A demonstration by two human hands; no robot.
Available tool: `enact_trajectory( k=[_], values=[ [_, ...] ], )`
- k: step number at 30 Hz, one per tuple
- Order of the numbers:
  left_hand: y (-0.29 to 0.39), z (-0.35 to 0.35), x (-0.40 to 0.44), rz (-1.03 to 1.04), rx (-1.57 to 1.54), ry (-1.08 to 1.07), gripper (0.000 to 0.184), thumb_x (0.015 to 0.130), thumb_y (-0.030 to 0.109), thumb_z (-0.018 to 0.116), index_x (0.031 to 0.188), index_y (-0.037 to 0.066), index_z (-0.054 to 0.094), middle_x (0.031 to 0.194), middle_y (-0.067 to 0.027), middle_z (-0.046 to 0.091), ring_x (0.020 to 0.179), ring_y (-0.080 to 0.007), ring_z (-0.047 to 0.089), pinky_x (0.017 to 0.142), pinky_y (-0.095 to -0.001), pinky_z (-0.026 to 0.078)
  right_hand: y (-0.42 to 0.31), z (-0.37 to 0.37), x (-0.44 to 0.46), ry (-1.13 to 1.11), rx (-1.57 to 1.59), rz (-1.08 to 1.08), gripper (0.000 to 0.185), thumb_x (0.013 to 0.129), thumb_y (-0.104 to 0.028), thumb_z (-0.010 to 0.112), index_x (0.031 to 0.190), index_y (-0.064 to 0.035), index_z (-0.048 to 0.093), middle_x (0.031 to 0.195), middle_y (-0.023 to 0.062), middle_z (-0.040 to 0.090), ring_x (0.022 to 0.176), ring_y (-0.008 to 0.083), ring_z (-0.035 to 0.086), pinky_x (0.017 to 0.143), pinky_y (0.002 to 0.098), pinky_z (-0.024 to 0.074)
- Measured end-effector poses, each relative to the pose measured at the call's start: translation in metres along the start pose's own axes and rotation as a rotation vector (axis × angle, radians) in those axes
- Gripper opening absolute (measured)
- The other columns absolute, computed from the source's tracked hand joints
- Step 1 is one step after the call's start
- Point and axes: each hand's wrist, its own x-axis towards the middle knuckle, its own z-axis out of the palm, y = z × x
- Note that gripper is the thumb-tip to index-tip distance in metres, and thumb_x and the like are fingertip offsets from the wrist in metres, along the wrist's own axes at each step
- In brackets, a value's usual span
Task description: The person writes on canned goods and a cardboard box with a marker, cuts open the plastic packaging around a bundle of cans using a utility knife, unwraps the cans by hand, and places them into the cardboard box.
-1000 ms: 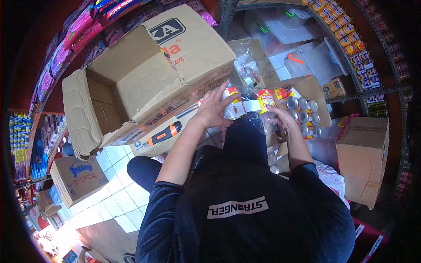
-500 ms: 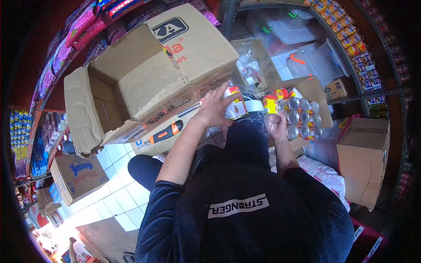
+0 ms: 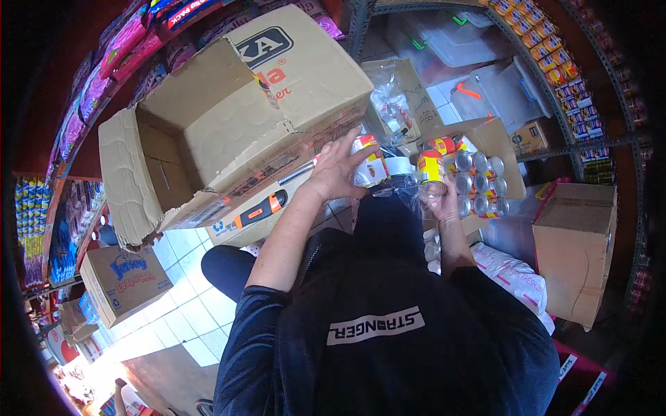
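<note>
My left hand [image 3: 333, 170] grips a can with a white, red and yellow label [image 3: 372, 168]. Its fingers curve over the top and the thumb lies at the near side. In my right hand [image 3: 442, 199] is a yellow-labelled can [image 3: 431, 167], held from below. Clear plastic [image 3: 414, 195] hangs around that hand. Between the two cans sits a white round object [image 3: 399, 166], partly covered. Right of my right hand, several silver-topped cans [image 3: 480, 184] stand in rows by an open carton [image 3: 496, 139].
A large open cardboard box [image 3: 208, 111] stands at left. Below its edge lie an orange-and-black handled tool [image 3: 260, 209] and a silver rod-like piece [image 3: 298, 171]. Another carton [image 3: 576, 256] is at right, a smaller box [image 3: 125, 281] on the tiled floor. Stocked shelves [image 3: 555, 52] line the sides.
Both hands stay on their cans, with only small shifts. The left can is tilted slightly more. The view has shifted a little.
</note>
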Motion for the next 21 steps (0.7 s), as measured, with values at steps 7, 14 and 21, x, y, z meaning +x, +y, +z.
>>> enact_trajectory(
  k=[7, 14, 21],
  values=[
    [-0.001, 0.002, -0.001, -0.005, 0.006, 0.020, 0.099, 0.050, 0.034, 0.082, 0.138, 0.033, 0.038, 0.148, -0.0164, 0.018, 0.133, -0.0354, 0.029, 0.108, -0.0476, 0.024, -0.001, 0.041, -0.008, 0.054, 0.244, -0.034, 0.064, 0.082, -0.045, 0.054, 0.129, -0.0036, 0.041, 0.115, 0.0208, 0.054, 0.097, 0.0399, 0.056, 0.078, 0.0539, 0.0497],
    [-0.002, 0.003, 0.000, 0.006, -0.001, 0.027, 0.097, 0.051, 0.034, 0.081, 0.138, 0.033, 0.038, 0.148, -0.0163, 0.019, 0.133, -0.0350, 0.029, 0.108, -0.0475, 0.025, -0.007, 0.041, 0.003, 0.065, 0.261, -0.118, 0.063, 0.083, -0.050, 0.051, 0.124, -0.0030, 0.045, 0.111, 0.0207, 0.056, 0.092, 0.0398, 0.058, 0.074, 0.0543, 0.0512],
    [-0.002, 0.004, 0.001, 0.004, 0.010, 0.038, 0.097, 0.051, 0.035, 0.081, 0.138, 0.033, 0.039, 0.148, -0.0165, 0.019, 0.133, -0.0348, 0.030, 0.107, -0.0469, 0.026, -0.019, 0.031, 0.001, -0.030, 0.201, -0.125, 0.062, 0.083, -0.051, 0.051, 0.123, -0.0040, 0.046, 0.108, 0.0210, 0.057, 0.088, 0.0400, 0.060, 0.065, 0.0482, 0.0555]
  ],
)
